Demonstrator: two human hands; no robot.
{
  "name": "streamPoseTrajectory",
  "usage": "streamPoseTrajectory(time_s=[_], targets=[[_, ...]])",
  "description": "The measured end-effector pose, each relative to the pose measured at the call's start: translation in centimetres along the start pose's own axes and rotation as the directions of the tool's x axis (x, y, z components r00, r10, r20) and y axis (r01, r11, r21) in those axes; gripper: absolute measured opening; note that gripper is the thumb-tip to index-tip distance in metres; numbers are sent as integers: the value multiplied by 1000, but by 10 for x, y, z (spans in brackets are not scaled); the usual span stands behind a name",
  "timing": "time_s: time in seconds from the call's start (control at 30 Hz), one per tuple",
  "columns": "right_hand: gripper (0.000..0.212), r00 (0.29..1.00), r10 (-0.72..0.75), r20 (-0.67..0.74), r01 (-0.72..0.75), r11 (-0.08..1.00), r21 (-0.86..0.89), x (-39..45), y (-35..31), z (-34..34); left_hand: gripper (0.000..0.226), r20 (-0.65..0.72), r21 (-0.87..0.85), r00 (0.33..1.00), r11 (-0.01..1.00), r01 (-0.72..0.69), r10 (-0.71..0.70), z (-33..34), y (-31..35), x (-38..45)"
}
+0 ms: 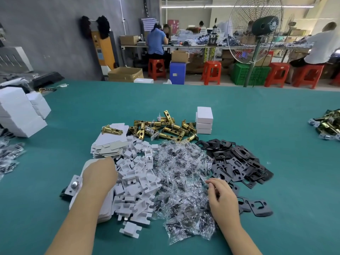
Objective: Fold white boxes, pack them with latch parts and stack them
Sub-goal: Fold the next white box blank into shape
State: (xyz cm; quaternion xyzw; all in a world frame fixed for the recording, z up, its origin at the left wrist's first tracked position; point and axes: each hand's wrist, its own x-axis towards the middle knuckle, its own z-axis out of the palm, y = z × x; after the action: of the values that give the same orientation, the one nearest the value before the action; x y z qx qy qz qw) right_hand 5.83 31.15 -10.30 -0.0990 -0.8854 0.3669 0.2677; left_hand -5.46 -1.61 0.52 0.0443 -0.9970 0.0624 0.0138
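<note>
My left hand (100, 174) lies over the edge of the white insert pile (136, 179), just in front of a stack of flat white box blanks (107, 147). Its fingers point down and away and are hidden. Under my left wrist is a white carton (92, 216) with a silver latch faceplate (74, 184) sticking out on its left. My right hand (219, 196) has curled fingers and pinches a clear screw bag (204, 178) on top of the screw bag heap (182, 190). Brass latches (165, 127) lie behind, and one (112, 130) rests on the blanks.
Three folded white boxes (204, 120) are stacked right of the brass latches. Black strike plates (239, 161) spread at the right. More white boxes (18, 115) sit far left, another latch pile (327, 126) far right. Green table (184, 96); people work at benches behind.
</note>
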Motion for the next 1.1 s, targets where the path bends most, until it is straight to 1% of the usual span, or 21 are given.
streamPoseTrajectory(time_s=[0.1,0.23,0.33,0.4,0.43,0.5,0.53,0.57,0.6,0.63,0.67,0.7,0.73,0.77,0.8,0.83,0.9,0.97,1.0,1.03,1.1], targets=[[19,1000,7,-8,-7,1000,25,0,-1,0,18,-25,-54,1000,998,-13,12,-1,5,-4],[20,1000,22,-14,-22,999,36,0,-3,-1,27,-99,-17,994,999,-47,45,-10,13,-8],[20,1000,26,-11,-26,999,33,0,-4,-3,40,-152,-69,988,997,-30,19,-27,21,-13],[20,1000,16,-13,-15,1000,26,0,-4,-3,44,-283,-168,959,984,-62,12,-40,28,-19],[20,1000,16,-10,-16,1000,20,0,-4,-3,41,-393,-252,920,960,-120,12,-47,33,-23],[19,1000,25,-8,-25,1000,16,1,-4,-3,33,-607,-429,795,842,-327,-1,-58,43,-32],[19,999,29,-16,-29,999,22,1,-5,-4,33,-659,-503,752,755,-421,-20,-64,50,-36],[19,999,26,-27,-25,999,40,2,-7,-5,33,-660,-584,750,654,-481,-38,-69,58,-39],[20,999,22,-43,-19,998,66,3,-9,-7,33,-616,-679,786,536,-501,-46,-72,66,-41],[21,999,12,-52,-7,995,103,4,-13,-9,34,-535,-782,844,397,-481,-29,-73,75,-43],[21,999,17,-44,-9,988,157,7,-17,-13,35,-433,-873,901,239,-425,23,-72,83,-44],[20,999,54,-6,-51,968,245,10,-25,-17,37,-334,-935,938,89,-342,97,-70,92,-47],[19,989,127,76,-146,912,384,15,-34,-22,40,-255,-967,952,-29,-254,171,-67,101,-49],[24,958,200,206,-281,796,536,22,-44,-27,43,-195,-979,954,-107,-174,229,-62,109,-51],[39,904,231,360,-420,636,648,29,-50,-30,45,-149,-982,950,-156,-109,273,-57,118,-53],[54,845,208,492,-528,472,707,35,-54,-33,48,-113,-981,946,-185,-59,303,-52,126,-55],[65,764,115,635,-641,249,726,44,-60,-39,54,-59,-980,944,-199,7,326,-45,141,-58],[65,720,36,693,-689,152,709,49,-62,-39,58,-39,-992,946,-125,1,323,-39,157,-61],[65,715,6,699,-691,157,705,50,-63,-38,58,-39,-998,940,-51,-23,339,-38,164,-64],[64,719,-19,694,-678,201,707,51,-63,-35,53,-42,-998,928,30,-57,371,-38,170,-65],[60,750,-44,660,-611,335,717,56,-65,-27,45,-65,-980,884,139,-145,462,-39,178,-69]])
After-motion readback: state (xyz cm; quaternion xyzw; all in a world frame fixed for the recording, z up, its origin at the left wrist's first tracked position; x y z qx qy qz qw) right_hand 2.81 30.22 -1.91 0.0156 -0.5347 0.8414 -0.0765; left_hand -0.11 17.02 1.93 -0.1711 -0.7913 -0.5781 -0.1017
